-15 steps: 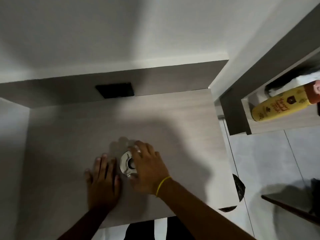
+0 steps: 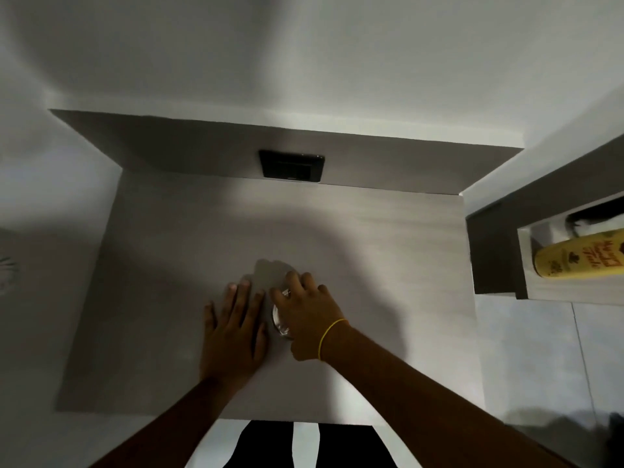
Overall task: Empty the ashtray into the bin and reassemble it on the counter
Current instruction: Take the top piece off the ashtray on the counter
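A round silvery ashtray (image 2: 281, 324) sits on the pale grey counter (image 2: 388, 258), near its middle. My right hand (image 2: 312, 319), with a yellow band on the wrist, lies over the ashtray and covers most of it, fingers curled around its far rim. Only the ashtray's left edge shows. My left hand (image 2: 233, 329) rests flat on the counter just left of the ashtray, fingers spread, holding nothing. No bin is in view.
A black wall plate (image 2: 292, 168) sits on the upstand behind the counter. To the right, a shelf unit (image 2: 496, 251) holds a yellow bottle (image 2: 580, 258) lying on its side. Tiled floor (image 2: 526, 359) lies right of the counter's edge.
My right hand has closed further over the ashtray, hiding its top. The head view has shifted, so the counter now sits more to the right. The left hand stays flat.
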Motion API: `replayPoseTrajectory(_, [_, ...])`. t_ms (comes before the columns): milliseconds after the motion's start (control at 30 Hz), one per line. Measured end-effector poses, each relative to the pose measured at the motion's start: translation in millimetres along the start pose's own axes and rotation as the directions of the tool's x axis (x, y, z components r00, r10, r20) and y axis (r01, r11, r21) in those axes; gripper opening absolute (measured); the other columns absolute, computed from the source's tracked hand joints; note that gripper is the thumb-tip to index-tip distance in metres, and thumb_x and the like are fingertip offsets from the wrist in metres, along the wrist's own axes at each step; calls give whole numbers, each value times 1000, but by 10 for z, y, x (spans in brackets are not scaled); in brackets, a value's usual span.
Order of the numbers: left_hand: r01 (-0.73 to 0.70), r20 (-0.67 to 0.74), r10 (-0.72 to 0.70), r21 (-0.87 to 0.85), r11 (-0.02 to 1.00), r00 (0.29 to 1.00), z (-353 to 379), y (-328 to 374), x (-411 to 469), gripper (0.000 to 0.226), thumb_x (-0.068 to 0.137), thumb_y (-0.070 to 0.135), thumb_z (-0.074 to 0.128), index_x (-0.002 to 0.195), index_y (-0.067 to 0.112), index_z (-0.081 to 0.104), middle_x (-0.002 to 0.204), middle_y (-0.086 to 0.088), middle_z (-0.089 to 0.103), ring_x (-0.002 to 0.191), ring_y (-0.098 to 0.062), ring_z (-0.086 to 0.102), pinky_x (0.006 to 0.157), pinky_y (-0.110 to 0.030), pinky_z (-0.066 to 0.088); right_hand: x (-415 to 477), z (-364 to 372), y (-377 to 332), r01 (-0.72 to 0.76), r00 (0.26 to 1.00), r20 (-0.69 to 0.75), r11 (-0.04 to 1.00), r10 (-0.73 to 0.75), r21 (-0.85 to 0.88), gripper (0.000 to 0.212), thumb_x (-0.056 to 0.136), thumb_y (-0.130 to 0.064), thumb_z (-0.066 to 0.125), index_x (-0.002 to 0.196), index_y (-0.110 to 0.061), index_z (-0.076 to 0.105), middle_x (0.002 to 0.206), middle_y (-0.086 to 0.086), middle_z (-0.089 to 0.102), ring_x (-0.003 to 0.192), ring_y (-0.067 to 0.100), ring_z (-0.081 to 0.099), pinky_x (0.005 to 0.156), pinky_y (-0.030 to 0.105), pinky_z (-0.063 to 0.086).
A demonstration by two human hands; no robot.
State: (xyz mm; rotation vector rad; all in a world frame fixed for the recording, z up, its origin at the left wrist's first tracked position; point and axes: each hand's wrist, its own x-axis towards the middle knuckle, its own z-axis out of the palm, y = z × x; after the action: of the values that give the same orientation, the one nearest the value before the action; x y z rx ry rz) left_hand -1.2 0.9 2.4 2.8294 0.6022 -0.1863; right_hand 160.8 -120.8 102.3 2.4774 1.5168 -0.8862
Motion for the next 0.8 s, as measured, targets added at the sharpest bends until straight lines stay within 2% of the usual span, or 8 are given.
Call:
replayPoseTrajectory(233, [1,-15,-1,7,1000,1000,-28,8,-14,66,104,44,38,163,16,46,178,-14,33,166,-38,30,123,-74,30,-5,90,-5,18,1000,-7,1000,-18,-15,117,55,-38,92,155,-22,34,159,22,32,135,49,43,98,54,52])
replayPoseTrajectory(400, [-4,-30,4,-4,1000,1000,-8,-8,-17,67,103,45,39,164,17,45,178,-13,33,166,-37,29,123,-74,30,-48,94,-15,28,999,-35,999,-28,20,109,60,-33,89,154,-21,36,158,22,33,135,46,43,99,52,52])
replayPoseTrajectory(533, [-13,-57,12,-22,1000,998,40,-36,-18,67,104,45,38,166,19,41,180,-11,29,168,-36,25,124,-72,26,-123,86,-7,19,998,-63,997,-15,74,107,65,-36,84,157,-23,33,166,21,26,142,45,38,104,53,52])
replayPoseTrajectory(700, [-19,-75,19,-3,1000,997,79,-62,-21,67,105,45,40,168,22,38,181,-10,26,169,-34,21,127,-71,23,-329,41,219,-98,978,-149,954,145,285,99,67,-40,77,157,-29,37,163,11,30,142,40,42,105,53,55])
replayPoseTrajectory(800, [-16,-87,16,2,1000,996,68,-45,-27,66,105,43,40,168,21,38,181,-10,28,169,-34,21,126,-72,24,-487,95,473,-201,945,-171,910,278,363,95,69,-40,76,156,-25,40,157,11,36,140,39,47,104,52,56])
